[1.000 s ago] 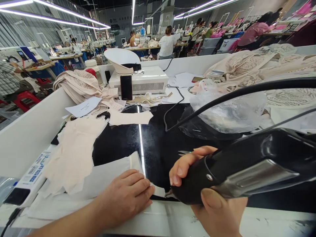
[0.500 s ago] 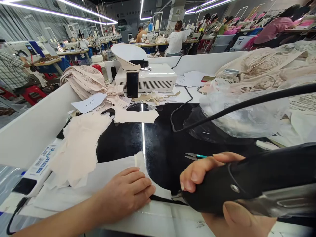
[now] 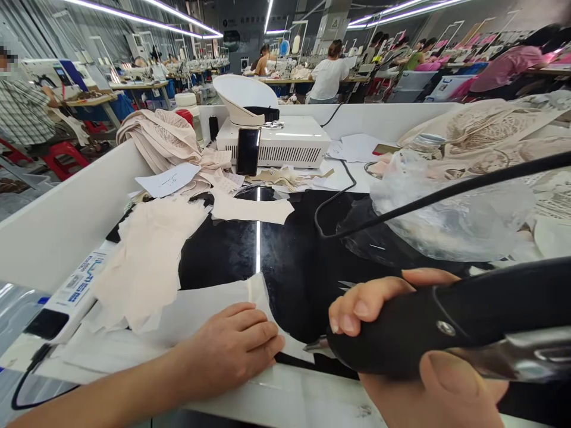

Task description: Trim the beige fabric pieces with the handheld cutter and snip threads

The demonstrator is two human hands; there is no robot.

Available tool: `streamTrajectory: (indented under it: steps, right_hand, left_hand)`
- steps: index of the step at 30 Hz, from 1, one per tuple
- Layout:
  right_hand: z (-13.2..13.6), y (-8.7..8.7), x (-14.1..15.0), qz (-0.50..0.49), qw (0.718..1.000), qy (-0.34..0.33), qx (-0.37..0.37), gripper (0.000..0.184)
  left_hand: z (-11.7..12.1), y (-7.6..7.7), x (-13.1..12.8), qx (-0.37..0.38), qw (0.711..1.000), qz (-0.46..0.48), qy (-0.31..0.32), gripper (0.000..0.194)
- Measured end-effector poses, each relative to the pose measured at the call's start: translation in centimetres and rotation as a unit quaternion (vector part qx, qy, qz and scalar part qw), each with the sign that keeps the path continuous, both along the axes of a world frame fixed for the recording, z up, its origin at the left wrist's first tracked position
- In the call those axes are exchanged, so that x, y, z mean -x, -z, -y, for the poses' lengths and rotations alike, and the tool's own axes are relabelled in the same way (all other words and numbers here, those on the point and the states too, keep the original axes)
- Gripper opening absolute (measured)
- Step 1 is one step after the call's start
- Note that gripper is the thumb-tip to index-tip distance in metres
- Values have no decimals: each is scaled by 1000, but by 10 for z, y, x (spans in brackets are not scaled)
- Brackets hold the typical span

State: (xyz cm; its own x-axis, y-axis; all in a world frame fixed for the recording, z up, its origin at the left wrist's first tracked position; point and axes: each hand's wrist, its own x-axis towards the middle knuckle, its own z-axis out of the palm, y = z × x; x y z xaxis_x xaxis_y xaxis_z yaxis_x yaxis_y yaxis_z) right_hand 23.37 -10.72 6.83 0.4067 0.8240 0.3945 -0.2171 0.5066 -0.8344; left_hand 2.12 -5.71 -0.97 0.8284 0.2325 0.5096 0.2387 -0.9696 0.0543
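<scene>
My left hand (image 3: 232, 345) lies flat, fingers together, pressing a pale fabric piece (image 3: 196, 309) onto the black glossy worktop (image 3: 276, 261). My right hand (image 3: 401, 356) is wrapped round the thick black handle of a corded hand tool (image 3: 450, 324), whose metal tip touches the fabric's edge beside my left fingertips. Its black cable (image 3: 446, 193) arcs up to the right. Small snips (image 3: 345, 285) lie on the black surface just behind my right fingers.
A stack of cream fabric pieces (image 3: 147, 255) lies to the left. Behind stand a white machine (image 3: 276, 142) with a phone (image 3: 248, 151) leaning on it, paper slips, lace garments (image 3: 486, 128) and a clear plastic bag (image 3: 450, 214). White walls border the table. Other people work at distant tables.
The view has drifted left and down, so things sit further right in frame. My right hand and the tool have shifted slightly rightward along the fabric edge. My left hand stays pressed on the fabric.
</scene>
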Motion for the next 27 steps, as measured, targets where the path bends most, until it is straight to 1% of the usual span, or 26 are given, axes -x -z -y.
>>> streamTrajectory:
  steps: [6,10,17,21,24,27]
  right_hand:
    - [-11,6,8,21,1000,-9,-1,40]
    - [-12,6,11,32,999,10,-4,40]
    - [-13,7,15,13,1000,16,-7,40]
    - [-12,7,14,22,1000,17,2,34]
    - [-10,6,10,19,1000,22,-1,37]
    - [-7,8,5,21,1000,22,-5,40]
  left_hand:
    - [3,0,-4,-9,1000,11,1,19]
    - [5,0,-6,-17,1000,8,1,18]
    - [5,2,-6,-11,1000,24,7,20]
    - [5,3,-5,-16,1000,4,4,18]
    - [3,3,-4,-13,1000,4,0,17]
    - [2,3,-3,-4,1000,26,1,19]
